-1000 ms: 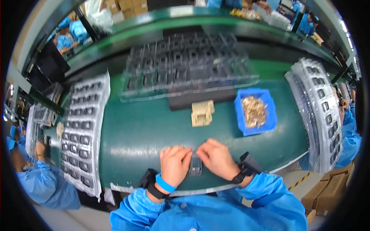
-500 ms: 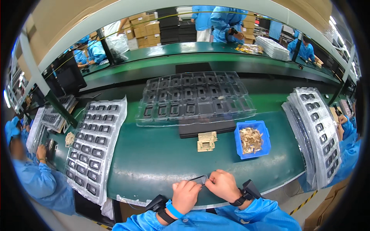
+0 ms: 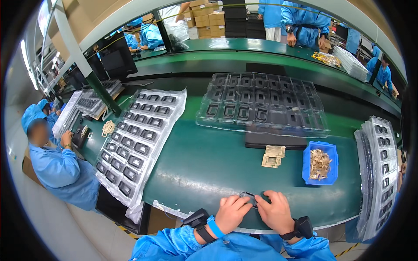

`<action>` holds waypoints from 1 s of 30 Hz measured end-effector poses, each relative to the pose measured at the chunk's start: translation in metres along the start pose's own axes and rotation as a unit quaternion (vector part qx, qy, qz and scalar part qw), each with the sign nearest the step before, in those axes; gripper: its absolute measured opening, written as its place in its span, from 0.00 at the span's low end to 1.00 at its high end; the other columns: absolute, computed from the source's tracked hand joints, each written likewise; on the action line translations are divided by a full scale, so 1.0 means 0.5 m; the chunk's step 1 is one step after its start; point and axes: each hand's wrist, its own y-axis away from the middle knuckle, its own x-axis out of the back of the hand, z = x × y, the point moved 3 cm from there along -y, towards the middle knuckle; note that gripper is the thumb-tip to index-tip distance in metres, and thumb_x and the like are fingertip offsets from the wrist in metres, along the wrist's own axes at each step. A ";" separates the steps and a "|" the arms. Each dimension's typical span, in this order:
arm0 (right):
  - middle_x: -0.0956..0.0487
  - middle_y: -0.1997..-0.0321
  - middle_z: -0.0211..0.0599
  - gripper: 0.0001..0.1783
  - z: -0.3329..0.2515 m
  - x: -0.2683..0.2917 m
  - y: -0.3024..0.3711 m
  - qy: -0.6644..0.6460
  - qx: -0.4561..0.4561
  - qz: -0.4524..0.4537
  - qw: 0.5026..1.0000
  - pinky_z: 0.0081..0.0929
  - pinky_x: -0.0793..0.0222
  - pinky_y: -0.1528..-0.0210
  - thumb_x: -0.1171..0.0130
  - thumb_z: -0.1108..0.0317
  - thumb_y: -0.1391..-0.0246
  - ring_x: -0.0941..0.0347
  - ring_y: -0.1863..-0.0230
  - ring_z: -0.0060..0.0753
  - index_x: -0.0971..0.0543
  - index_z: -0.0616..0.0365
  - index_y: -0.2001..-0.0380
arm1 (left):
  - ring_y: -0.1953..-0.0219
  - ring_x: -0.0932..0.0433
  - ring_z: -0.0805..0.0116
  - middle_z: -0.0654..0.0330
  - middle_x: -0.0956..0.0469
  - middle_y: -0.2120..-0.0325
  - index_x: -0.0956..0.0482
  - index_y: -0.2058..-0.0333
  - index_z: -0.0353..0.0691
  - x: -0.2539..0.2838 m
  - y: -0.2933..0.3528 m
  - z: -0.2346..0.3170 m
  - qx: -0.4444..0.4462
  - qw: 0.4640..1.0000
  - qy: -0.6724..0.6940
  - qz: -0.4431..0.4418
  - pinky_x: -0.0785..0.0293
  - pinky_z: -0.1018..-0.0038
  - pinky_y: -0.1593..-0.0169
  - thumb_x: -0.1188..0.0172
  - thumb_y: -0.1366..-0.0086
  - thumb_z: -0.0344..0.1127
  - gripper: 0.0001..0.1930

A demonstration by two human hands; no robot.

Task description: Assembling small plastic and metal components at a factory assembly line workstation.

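Near the front edge of the green table, a small black rectangular frame (image 3: pixel 247 195) is held between my two hands. My left hand (image 3: pixel 231 212) is closed on its left side, with the fingers bent over it. My right hand (image 3: pixel 276 212) grips the right side with thumb and fingertips. Fingers cover much of the frame. Beyond my hands lies a small stack of tan rectangular frame-shaped pieces (image 3: pixel 274 150). To its right stands a blue bin (image 3: pixel 320 181) filled with tan paper-like scraps (image 3: pixel 320 163).
A clear plastic tray (image 3: pixel 261 129) with black frames rests on a black box (image 3: pixel 274 142) at the back. Filled trays (image 3: pixel 169 116) lie at left, and a tray stack (image 3: pixel 364 174) stands at right. A co-worker (image 3: pixel 65 161) sits at far left; other people work behind the bench.
The view has turned left, so the table and things appear farther right. My right hand's fingers have shifted along the frame's right side. Both hands still hold the frame.
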 end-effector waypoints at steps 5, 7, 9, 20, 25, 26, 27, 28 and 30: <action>0.26 0.57 0.39 0.17 0.005 -0.006 -0.011 -0.028 0.029 -0.001 0.999 0.37 0.35 0.57 0.35 0.69 0.53 0.30 0.57 0.42 0.18 0.50 0.56 | 0.59 0.29 0.66 0.70 0.22 0.49 0.18 0.63 0.50 0.008 -0.009 -0.010 -0.024 0.999 -0.015 -0.038 0.38 0.67 0.57 0.41 0.50 0.30 0.14; 0.26 0.56 0.39 0.17 0.004 -0.003 -0.021 -0.040 0.023 -0.009 0.999 0.37 0.35 0.56 0.36 0.69 0.53 0.30 0.56 0.42 0.18 0.51 0.56 | 0.60 0.29 0.66 0.70 0.22 0.50 0.18 0.63 0.48 0.019 -0.017 -0.011 -0.027 0.998 -0.022 -0.048 0.38 0.66 0.57 0.41 0.50 0.31 0.13; 0.27 0.56 0.39 0.15 0.005 -0.001 -0.029 -0.073 -0.003 -0.022 0.997 0.37 0.35 0.56 0.35 0.69 0.52 0.30 0.55 0.43 0.18 0.52 0.58 | 0.63 0.29 0.68 0.70 0.19 0.54 0.18 0.65 0.47 0.025 -0.028 -0.009 -0.023 1.000 -0.008 -0.006 0.38 0.69 0.58 0.41 0.51 0.30 0.13; 0.30 0.66 0.37 0.08 0.010 -0.009 -0.126 -0.118 0.060 -0.121 0.984 0.35 0.30 0.63 0.39 0.74 0.54 0.27 0.63 0.42 0.21 0.56 0.67 | 0.66 0.27 0.72 0.67 0.18 0.58 0.17 0.66 0.44 0.024 -0.025 -0.001 -0.024 1.000 0.005 0.009 0.39 0.72 0.61 0.40 0.53 0.27 0.13; 0.30 0.63 0.37 0.12 0.003 -0.016 -0.160 -0.064 0.156 -0.211 0.963 0.33 0.30 0.60 0.38 0.73 0.57 0.27 0.61 0.40 0.21 0.53 0.65 | 0.67 0.27 0.72 0.66 0.18 0.59 0.17 0.66 0.43 0.021 -0.025 -0.003 -0.026 1.000 0.008 0.013 0.39 0.72 0.60 0.40 0.53 0.27 0.13; 0.30 0.63 0.37 0.11 0.000 -0.012 -0.164 -0.041 0.171 -0.215 0.961 0.33 0.30 0.59 0.38 0.72 0.57 0.27 0.60 0.40 0.21 0.54 0.65 | 0.67 0.27 0.72 0.66 0.18 0.60 0.17 0.66 0.43 0.022 -0.026 -0.002 -0.027 0.999 0.011 0.014 0.39 0.72 0.60 0.40 0.53 0.27 0.13; 0.30 0.63 0.37 0.11 -0.004 -0.010 -0.170 -0.019 0.187 -0.219 0.957 0.33 0.31 0.58 0.38 0.71 0.56 0.27 0.60 0.39 0.22 0.54 0.66 | 0.67 0.27 0.72 0.66 0.18 0.60 0.17 0.66 0.43 0.021 -0.026 -0.003 -0.026 0.999 0.011 0.014 0.39 0.72 0.60 0.40 0.53 0.27 0.13; 0.30 0.63 0.37 0.11 -0.005 -0.010 -0.176 -0.019 0.187 -0.220 0.957 0.33 0.31 0.58 0.38 0.71 0.56 0.27 0.60 0.39 0.22 0.54 0.66 | 0.67 0.27 0.72 0.66 0.18 0.60 0.17 0.66 0.43 0.020 -0.026 -0.005 -0.026 0.999 0.011 0.015 0.39 0.72 0.60 0.40 0.53 0.26 0.13; 0.30 0.63 0.37 0.09 -0.008 -0.012 -0.186 0.004 0.198 -0.226 0.954 0.32 0.32 0.57 0.39 0.70 0.55 0.27 0.59 0.39 0.22 0.55 0.67 | 0.67 0.27 0.72 0.66 0.18 0.60 0.17 0.66 0.43 0.020 -0.026 -0.007 -0.026 0.999 0.011 0.015 0.39 0.71 0.60 0.40 0.53 0.26 0.13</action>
